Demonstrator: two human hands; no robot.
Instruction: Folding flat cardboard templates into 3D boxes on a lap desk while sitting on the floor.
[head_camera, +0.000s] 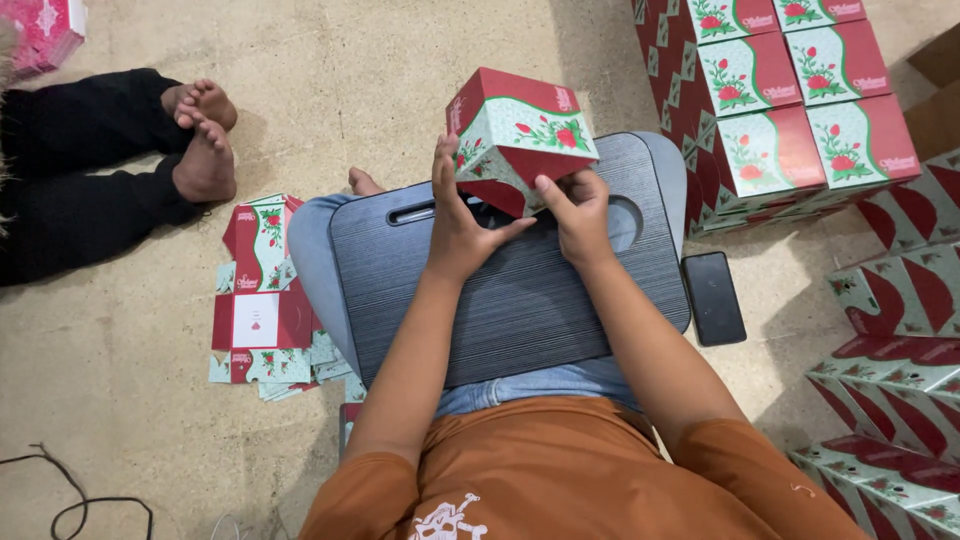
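carton gripped by left hand and right hand, fingers curled.

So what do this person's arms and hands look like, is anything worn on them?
Both forearms are bare, and the left hand and right hand wear no gloves. No rings or watch show. Short rust-orange sleeves cover the upper arms, part of a shirt with a white print at the front.
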